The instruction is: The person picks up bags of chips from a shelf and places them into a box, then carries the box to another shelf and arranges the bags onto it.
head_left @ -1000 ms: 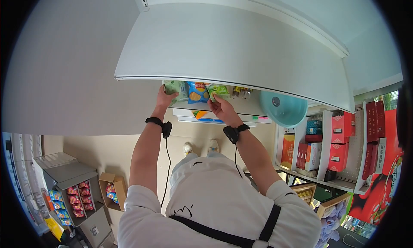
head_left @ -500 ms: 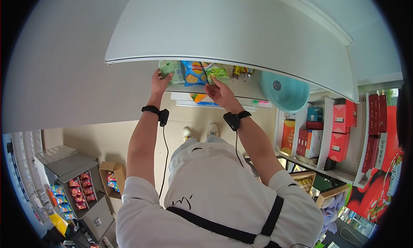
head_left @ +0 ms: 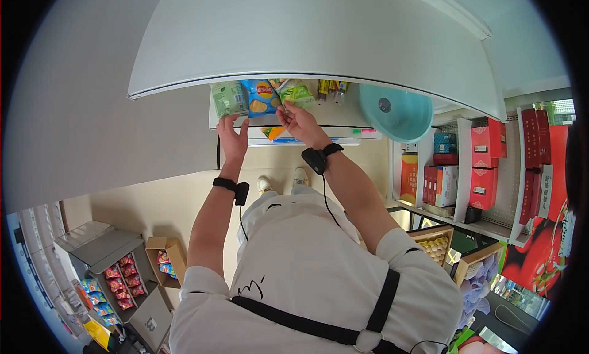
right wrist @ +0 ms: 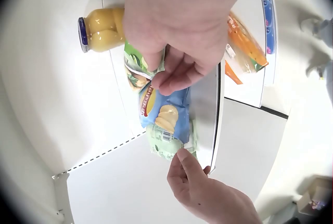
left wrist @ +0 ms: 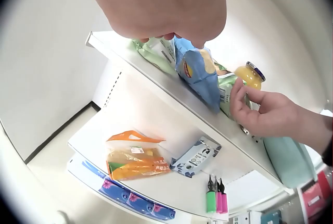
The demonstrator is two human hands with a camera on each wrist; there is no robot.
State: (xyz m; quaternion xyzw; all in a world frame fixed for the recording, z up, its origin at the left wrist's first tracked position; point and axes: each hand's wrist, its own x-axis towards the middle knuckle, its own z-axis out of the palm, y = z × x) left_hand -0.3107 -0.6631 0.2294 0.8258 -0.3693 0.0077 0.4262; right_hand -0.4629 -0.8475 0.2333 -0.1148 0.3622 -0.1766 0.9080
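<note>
On the white shelf, a pale green pack, a blue chip bag and a bright green snack pack lie side by side. My left hand is at the front edge of the pale green pack, thumb and fingers apart; in the right wrist view that left hand has its fingertips by the pack's lower edge. My right hand pinches the near corner of the bright green pack, beside the blue bag. In the right wrist view its curled fingers hide part of both packs.
A teal basin sits right of the packs, with small slim packets between. A jar of yellow fruit stands behind. A white panel overhangs the shelf. Lower shelves hold an orange bag and a patterned pack.
My left hand has drawn back from the pale green pack toward the shelf's front edge, its grip loosened. My right hand stays at the bright green pack. The head view has shifted.
</note>
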